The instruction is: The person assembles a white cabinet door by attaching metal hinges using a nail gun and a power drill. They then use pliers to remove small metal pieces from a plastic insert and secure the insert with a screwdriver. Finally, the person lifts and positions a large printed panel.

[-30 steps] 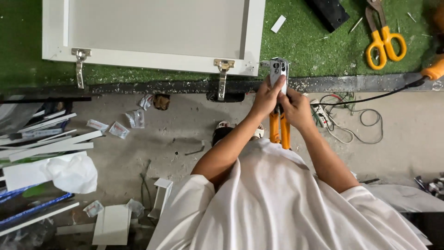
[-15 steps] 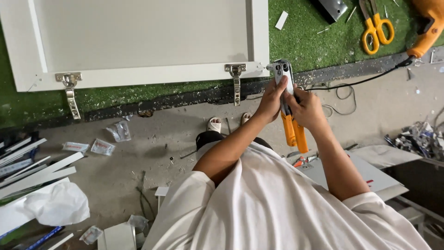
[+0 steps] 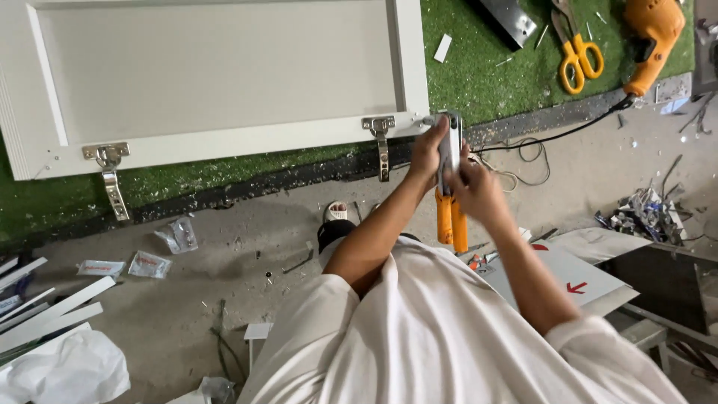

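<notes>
Both my hands hold a hand riveter [image 3: 451, 150] with a silver head and orange handles. My left hand [image 3: 426, 150] wraps the head from the left. My right hand [image 3: 475, 187] grips it from the right, just above the orange handles [image 3: 451, 221], which hang down. The tool's head sits at the lower right corner of a white panelled cabinet door [image 3: 224, 75] lying on green turf [image 3: 486, 67]. A metal hinge [image 3: 380, 131] on the door's edge is just left of my left hand.
A second hinge [image 3: 108, 161] sits on the door's left end. Yellow-handled snips [image 3: 576, 52] and an orange corded drill [image 3: 652, 30] lie on the turf at the right. White strips [image 3: 52, 310], small plastic bags [image 3: 149, 263], a white board [image 3: 576, 280] and metal scraps [image 3: 643, 213] litter the concrete floor.
The view has swung so the door and hinges sit further right and lower. My hands keep hold of the riveter at the door's corner, and its handles now hang more upright.
</notes>
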